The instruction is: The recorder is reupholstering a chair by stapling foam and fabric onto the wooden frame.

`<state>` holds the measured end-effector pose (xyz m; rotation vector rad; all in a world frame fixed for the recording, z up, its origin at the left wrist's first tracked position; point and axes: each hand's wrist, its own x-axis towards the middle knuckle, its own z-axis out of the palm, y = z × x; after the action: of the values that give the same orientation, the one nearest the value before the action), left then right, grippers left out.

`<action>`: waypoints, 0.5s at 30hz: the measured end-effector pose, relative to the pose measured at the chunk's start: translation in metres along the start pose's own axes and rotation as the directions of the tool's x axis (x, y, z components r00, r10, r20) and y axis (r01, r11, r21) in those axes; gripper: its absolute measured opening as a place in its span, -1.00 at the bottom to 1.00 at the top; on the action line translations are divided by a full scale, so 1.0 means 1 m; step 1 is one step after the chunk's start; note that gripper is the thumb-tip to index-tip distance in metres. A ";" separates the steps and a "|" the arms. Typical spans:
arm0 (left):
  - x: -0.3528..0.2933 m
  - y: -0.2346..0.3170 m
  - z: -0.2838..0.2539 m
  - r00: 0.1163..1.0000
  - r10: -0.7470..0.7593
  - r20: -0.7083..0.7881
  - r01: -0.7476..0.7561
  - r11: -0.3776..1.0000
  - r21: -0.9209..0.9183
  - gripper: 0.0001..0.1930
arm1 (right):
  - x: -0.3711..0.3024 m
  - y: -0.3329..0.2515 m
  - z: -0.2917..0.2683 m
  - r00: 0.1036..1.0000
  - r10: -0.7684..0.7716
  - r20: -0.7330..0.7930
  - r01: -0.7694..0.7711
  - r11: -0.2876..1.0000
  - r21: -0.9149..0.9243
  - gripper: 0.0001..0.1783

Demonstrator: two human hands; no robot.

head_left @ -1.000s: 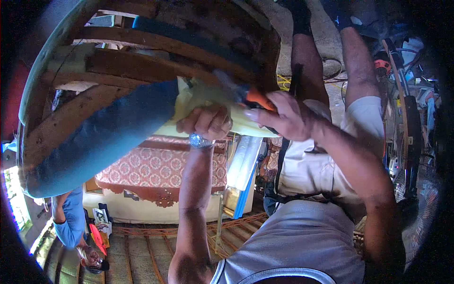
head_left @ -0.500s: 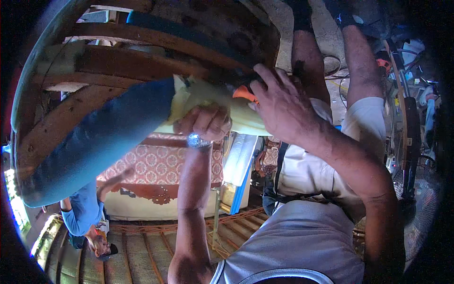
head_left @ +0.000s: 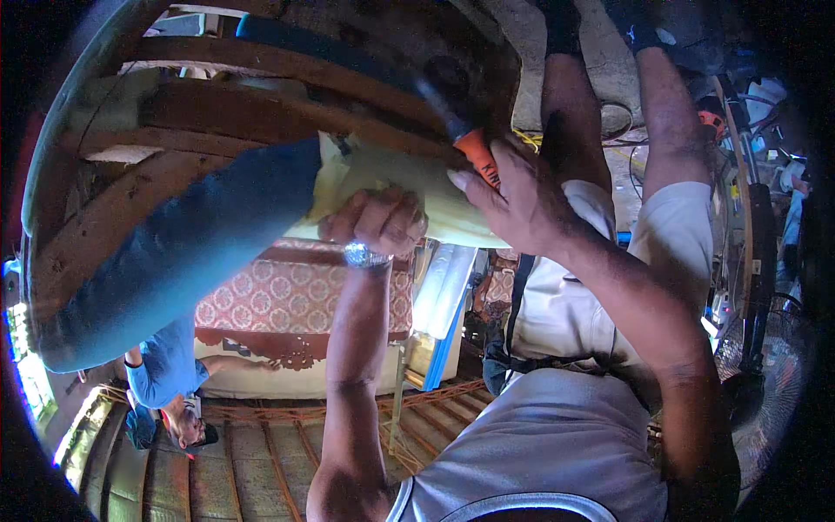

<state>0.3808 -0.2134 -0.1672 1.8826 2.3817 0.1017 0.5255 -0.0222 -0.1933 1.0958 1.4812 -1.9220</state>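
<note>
Orange marks the handle of a tool held near pale padding by the right hand, whose fingers wrap around the grip; the blurred shaft points toward the wooden frame. The left hand, with a wristwatch at its wrist, closes on the padding, fingers curled together; any fold they pinch is hidden. Blue upholstery adjoins at left.

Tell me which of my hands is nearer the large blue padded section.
Left. Your left hand is curled on the pale padding, just right of the large blue padded section; your right hand is farther right, holding the orange-handled tool.
</note>
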 end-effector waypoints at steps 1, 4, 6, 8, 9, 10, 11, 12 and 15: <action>0.003 -0.001 -0.004 0.999 0.014 0.049 -0.013 1.000 -0.006 -0.84 | 0.001 0.005 0.002 0.995 0.047 0.083 -0.033 0.987 -0.159 -0.63; 0.000 -0.003 -0.002 0.997 0.030 0.074 -0.029 0.999 -0.014 -0.83 | 0.004 0.023 0.005 0.955 -0.296 0.027 0.273 0.837 -0.473 -0.56; -0.006 -0.004 0.001 0.999 0.033 0.032 -0.033 0.999 -0.013 -0.83 | 0.009 0.028 0.007 0.958 -0.283 0.038 0.269 0.850 -0.452 -0.49; -0.011 -0.004 0.002 0.999 0.035 -0.005 -0.035 0.999 -0.018 -0.82 | 0.011 0.028 0.008 0.943 -0.323 0.082 0.331 0.877 -0.347 -0.49; -0.012 -0.004 0.004 0.999 0.034 -0.003 -0.034 0.999 -0.017 -0.82 | 0.010 0.026 0.008 0.942 -0.324 0.084 0.332 0.878 -0.345 -0.49; -0.013 -0.003 0.004 1.000 0.029 0.001 -0.029 0.999 -0.019 -0.82 | 0.006 0.018 0.007 0.953 -0.285 0.103 0.303 0.886 -0.350 -0.49; -0.013 -0.003 0.005 1.000 0.024 0.005 -0.024 0.999 -0.022 -0.82 | 0.002 0.011 0.007 0.961 -0.246 0.123 0.274 0.893 -0.357 -0.50; -0.013 -0.002 0.006 1.000 0.018 0.008 -0.018 0.999 -0.026 -0.82 | -0.001 0.004 0.009 0.962 -0.242 0.124 0.270 0.894 -0.357 -0.50; -0.013 -0.003 0.005 1.000 0.011 0.003 -0.011 1.000 -0.022 -0.81 | -0.003 -0.018 0.009 0.960 -0.270 0.066 0.269 0.842 -0.468 -0.53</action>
<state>0.3819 -0.2270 -0.1716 1.8844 2.3583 0.1252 0.5107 -0.0258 -0.1803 0.6910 2.0567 -1.5832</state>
